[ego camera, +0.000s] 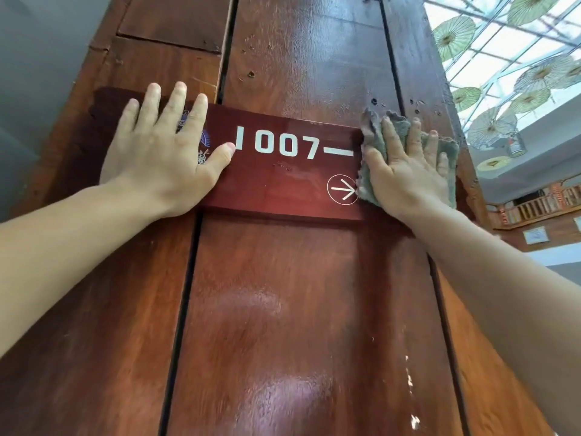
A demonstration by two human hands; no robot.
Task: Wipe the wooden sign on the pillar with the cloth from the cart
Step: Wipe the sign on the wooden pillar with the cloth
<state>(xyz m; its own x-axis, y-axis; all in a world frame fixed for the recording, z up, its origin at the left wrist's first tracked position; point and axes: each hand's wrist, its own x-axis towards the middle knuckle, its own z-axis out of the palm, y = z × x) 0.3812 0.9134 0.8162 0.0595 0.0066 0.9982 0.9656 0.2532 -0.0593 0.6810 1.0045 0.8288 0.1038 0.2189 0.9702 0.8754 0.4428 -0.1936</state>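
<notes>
While left hand (pixel 166 146) lies flat on sign (pixel 283 180), right hand (pixel 405 171) presses cloth (pixel 374 136).

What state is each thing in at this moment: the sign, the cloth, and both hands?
Wooden sign: mounted on the pillar, its left and right ends covered by the hands.
Cloth: crumpled, pressed flat on the sign's right end.
Right hand: open palm, fingers spread over the cloth, pressing it on.
Left hand: open, flat on the sign's left end, holding nothing.
</notes>
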